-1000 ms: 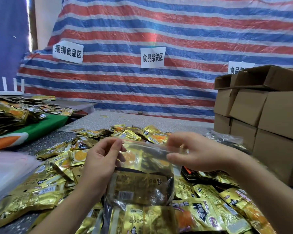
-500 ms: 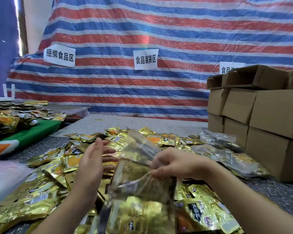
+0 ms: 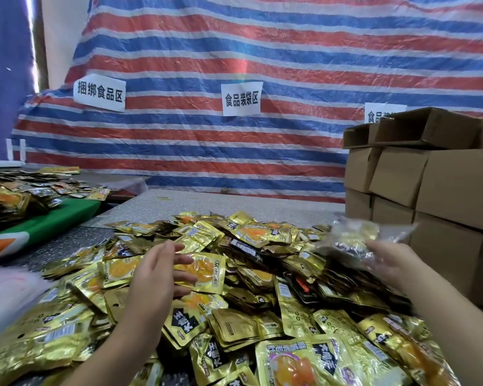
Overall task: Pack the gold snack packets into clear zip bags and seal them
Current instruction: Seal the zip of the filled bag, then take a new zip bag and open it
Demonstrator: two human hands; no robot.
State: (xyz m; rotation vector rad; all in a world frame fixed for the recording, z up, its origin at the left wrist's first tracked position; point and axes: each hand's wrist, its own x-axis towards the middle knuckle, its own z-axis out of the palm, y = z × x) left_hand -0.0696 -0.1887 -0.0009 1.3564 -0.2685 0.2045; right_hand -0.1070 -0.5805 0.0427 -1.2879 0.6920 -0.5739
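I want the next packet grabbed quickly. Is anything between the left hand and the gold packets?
Nothing visible. The left hand hovers open right over the packets. The right hand holds a filled, blurred zip bag off to the right, out of the way.

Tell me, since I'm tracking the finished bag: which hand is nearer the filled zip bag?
Right. The right hand is touching the filled zip bag beside the cardboard boxes; the left hand hovers open over the packet pile, well apart from it.

Right hand [image 3: 388, 260] swung filled zip bag [image 3: 352, 240] right toward boxes; left hand [image 3: 156, 271] released, now empty.
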